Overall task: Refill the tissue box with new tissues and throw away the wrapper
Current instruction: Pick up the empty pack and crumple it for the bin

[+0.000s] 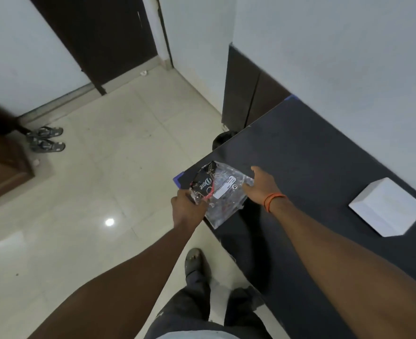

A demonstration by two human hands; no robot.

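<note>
**Both hands holding the wrapper at the table's corner**

A foot (pixel 194 261) is standing on the floor (pixel 104 192) beside the table (pixel 312 155). The left hand (pixel 186 206) is pinching the wrapper's (pixel 222 194) near-left edge with fingers closed on it. The right hand (pixel 260 184), a band (pixel 274 200) at its wrist, is gripping the opposite edge. The clear, crumpled wrapper is hanging over the table's left corner. The white box (pixel 387 207) is sitting near the right edge. Sandals (pixel 46 140) are lying by the far wall.

dim, soft | floor (pixel 109 221) glare | edges bent, slightly blurred
</note>
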